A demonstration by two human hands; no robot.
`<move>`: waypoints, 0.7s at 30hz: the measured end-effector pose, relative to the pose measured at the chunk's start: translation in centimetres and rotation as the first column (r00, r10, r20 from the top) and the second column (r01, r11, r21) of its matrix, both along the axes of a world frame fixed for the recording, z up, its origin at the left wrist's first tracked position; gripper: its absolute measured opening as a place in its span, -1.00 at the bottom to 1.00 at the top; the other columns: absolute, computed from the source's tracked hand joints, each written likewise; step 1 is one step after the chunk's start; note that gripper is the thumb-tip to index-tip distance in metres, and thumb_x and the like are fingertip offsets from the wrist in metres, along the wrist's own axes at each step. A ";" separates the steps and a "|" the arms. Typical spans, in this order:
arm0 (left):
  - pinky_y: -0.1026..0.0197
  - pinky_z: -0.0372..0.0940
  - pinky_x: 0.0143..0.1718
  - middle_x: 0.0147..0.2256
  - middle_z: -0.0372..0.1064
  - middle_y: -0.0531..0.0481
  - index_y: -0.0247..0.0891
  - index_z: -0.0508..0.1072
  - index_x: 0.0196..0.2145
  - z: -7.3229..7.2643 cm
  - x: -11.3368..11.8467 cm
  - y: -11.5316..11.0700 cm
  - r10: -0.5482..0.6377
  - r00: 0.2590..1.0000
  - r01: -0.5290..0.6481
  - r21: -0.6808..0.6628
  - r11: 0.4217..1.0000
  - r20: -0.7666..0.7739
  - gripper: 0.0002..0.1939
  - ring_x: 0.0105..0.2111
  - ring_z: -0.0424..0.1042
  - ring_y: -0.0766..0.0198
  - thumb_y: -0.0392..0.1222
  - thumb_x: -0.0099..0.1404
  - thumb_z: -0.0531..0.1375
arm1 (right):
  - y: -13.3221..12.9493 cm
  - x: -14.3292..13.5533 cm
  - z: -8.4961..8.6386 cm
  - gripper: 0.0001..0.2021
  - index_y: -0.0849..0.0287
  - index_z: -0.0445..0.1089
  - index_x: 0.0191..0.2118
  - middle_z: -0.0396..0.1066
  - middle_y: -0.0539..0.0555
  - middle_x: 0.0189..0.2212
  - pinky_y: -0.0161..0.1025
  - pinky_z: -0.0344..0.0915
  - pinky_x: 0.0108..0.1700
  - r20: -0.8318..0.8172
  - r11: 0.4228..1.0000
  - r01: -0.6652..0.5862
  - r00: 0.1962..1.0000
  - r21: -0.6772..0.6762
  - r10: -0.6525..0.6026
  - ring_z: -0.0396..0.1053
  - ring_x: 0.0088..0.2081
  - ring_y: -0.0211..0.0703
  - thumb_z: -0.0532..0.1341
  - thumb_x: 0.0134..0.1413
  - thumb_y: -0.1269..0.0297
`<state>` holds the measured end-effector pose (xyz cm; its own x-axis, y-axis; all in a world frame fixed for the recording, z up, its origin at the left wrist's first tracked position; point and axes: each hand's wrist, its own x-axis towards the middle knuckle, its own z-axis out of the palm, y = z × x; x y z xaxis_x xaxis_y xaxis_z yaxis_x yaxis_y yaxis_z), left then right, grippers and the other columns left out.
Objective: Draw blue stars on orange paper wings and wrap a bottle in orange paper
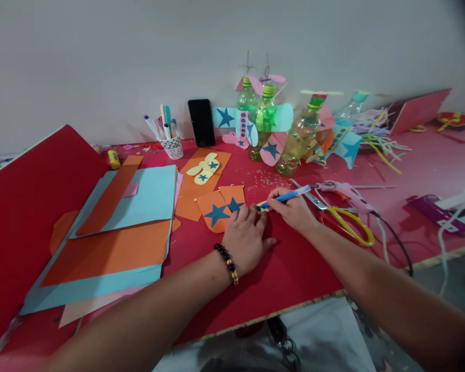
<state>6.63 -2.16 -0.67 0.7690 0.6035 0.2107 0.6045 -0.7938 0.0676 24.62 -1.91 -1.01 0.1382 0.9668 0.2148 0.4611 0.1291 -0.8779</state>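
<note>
My right hand (294, 211) grips a blue marker (294, 193), its tip down at a small pale yellow paper piece (262, 209) on the red tabletop. My left hand (245, 236) lies palm down with fingers stretched out, the fingertips at the edge of that piece and partly hiding it. Dark marks show on the yellow paper; their shape is too small to tell. Just beyond the left fingers lie two orange paper cutouts (206, 200) bearing blue stars (217, 215). Farther back, pale yellow cutouts (203, 169) with blue stars rest on an orange sheet (189, 204).
Coloured paper sheets (139, 204) are stacked at left beside a red board (34, 206). A pen cup (173, 148), a phone (202, 123) and decorated plastic bottles (290, 150) stand along the wall. Scissors (349, 225) and a pink glue gun (344, 192) with its cord lie right.
</note>
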 end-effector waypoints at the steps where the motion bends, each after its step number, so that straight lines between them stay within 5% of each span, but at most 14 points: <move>1: 0.00 0.09 0.04 0.13 0.17 -0.24 -0.31 0.29 0.13 0.0 0.0 0.0 0.000 1.000 0.000 0.000 1.000 0.000 -0.36 0.02 0.14 -0.02 0.24 0.30 0.04 | 0.0 0.0 -0.1 -0.88 0.15 0.29 -0.45 0.26 -0.05 -0.56 -0.28 0.16 -0.40 0.000 1.000 -0.007 1.000 0.002 0.007 0.20 -0.49 -0.26 0.18 0.04 0.24; 21: -0.01 0.09 0.04 0.13 0.15 -0.26 -0.32 0.24 0.17 -0.2 0.0 0.1 0.000 1.000 0.000 -0.015 1.000 0.010 -0.32 0.03 0.12 -0.03 0.25 0.30 0.05 | 0.0 0.2 -0.4 -0.85 0.17 0.32 -0.46 0.27 -0.05 -0.56 -0.29 0.18 -0.41 -0.027 0.996 -0.085 0.996 -0.038 0.084 0.23 -0.48 -0.26 0.19 0.03 0.22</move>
